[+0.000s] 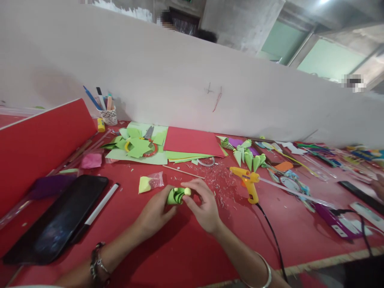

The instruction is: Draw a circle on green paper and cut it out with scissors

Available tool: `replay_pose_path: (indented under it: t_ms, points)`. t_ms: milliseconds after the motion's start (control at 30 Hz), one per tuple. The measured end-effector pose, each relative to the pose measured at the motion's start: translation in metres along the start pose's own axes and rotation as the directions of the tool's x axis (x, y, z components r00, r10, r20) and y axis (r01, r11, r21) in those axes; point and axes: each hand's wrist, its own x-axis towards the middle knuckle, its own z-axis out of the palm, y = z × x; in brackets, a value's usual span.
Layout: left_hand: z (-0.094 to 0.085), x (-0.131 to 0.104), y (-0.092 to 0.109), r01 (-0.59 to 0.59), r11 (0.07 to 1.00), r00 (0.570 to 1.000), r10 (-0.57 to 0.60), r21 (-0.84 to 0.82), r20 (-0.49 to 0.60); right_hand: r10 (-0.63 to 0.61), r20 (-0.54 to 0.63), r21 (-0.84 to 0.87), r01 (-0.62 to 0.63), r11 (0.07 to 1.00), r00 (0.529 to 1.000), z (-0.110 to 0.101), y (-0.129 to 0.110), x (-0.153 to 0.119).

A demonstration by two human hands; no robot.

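Observation:
Over the red table, my left hand [151, 214] is closed on a rolled green paper cone [171, 198], its layered, curled edges turned to the right. My right hand [207, 206] pinches a small pale-yellow ball [187, 191] between thumb and forefinger, right beside the paper's edges. Whether ball and paper touch is unclear. A smaller yellow bit shows at the top of the roll. Just beyond my left hand lies a clear plastic packet [156, 180] with a soft yellow lump [144, 184] at its end.
A yellow glue gun [249, 185] with a black cord lies right of my hands, near several finished green cones [248, 159]. Scissors [148, 134] rest among green paper scraps. Left are a black phone [60, 216] and a marker [102, 204]. A white partition [168, 80] stands behind.

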Motion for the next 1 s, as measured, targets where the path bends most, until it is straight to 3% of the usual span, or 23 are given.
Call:
replay_pose_path:
  t_ms: [167, 333, 467, 633, 833, 1000]
  points:
    - [-0.003, -0.001, 0.001, -0.023, 0.99, 0.999, 0.027, 0.14, -0.028, 0.007, 0.001, 0.003, -0.007, 1.0, 1.0, -0.001, 0.0, 0.002]
    - [-0.007, 0.0, 0.0, -0.068, 0.978, 0.993, 0.085, 0.198, -0.083, 0.013, 0.001, 0.069, -0.013, 0.998, 1.0, 0.0, 0.001, 0.002]
    - [-0.009, 0.001, 0.0, -0.094, 0.971, 0.986, 0.121, 0.218, -0.114, 0.017, 0.002, 0.02, -0.017, 1.0, 1.0, -0.002, 0.002, 0.002]
    - [-0.01, 0.002, -0.001, -0.093, 0.982, 0.993, 0.102, 0.163, -0.05, 0.008, 0.013, 0.041, -0.008, 0.999, 1.0, -0.003, 0.003, 0.002]
    - [-0.012, 0.001, -0.004, 0.037, 0.964, 0.997, -0.055, 0.264, 0.062, 0.022, 0.026, 0.092, -0.025, 0.995, 0.999, -0.003, 0.004, 0.002]
    - [-0.013, 0.002, 0.005, -0.022, 0.987, 0.995, 0.006, 0.162, 0.097, 0.02, 0.058, 0.085, -0.025, 0.996, 0.998, -0.004, 0.002, 0.003]
